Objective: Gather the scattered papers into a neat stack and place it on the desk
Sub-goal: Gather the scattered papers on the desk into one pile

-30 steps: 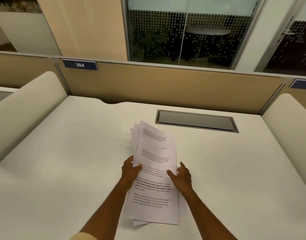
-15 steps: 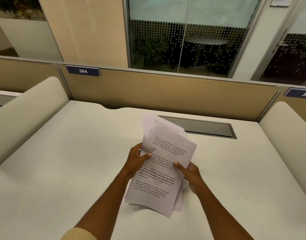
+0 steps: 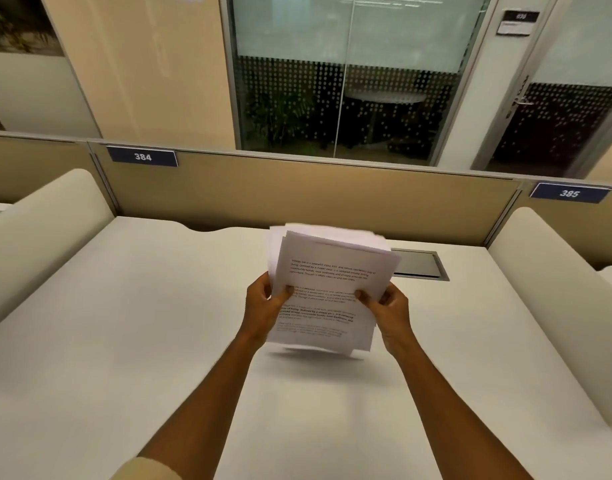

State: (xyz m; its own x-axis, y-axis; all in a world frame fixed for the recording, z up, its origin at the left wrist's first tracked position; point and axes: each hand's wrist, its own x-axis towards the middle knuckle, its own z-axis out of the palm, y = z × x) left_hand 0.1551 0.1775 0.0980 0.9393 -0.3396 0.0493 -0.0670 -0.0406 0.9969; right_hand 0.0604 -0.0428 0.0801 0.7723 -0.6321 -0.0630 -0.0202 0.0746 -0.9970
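Observation:
A bundle of white printed papers (image 3: 327,271) is held up, tilted toward me, above the white desk (image 3: 124,323). My left hand (image 3: 263,306) grips the bundle's left edge, thumb on the front sheet. My right hand (image 3: 389,308) grips the right edge the same way. The sheets are loosely aligned, with several edges fanned out at the top and bottom. The lower edge hangs just above the desk and casts a shadow on it.
A grey cable hatch (image 3: 420,265) is set into the desk behind the papers. A tan partition (image 3: 315,195) with plates 384 (image 3: 142,156) and 385 (image 3: 569,193) closes the back. Rounded cream dividers stand at the left (image 3: 38,230) and right (image 3: 547,271).
The papers lay on the desk under both hands a second ago. Both hands have since lifted them off the surface and tipped them upright, and the sheets sit closer together.

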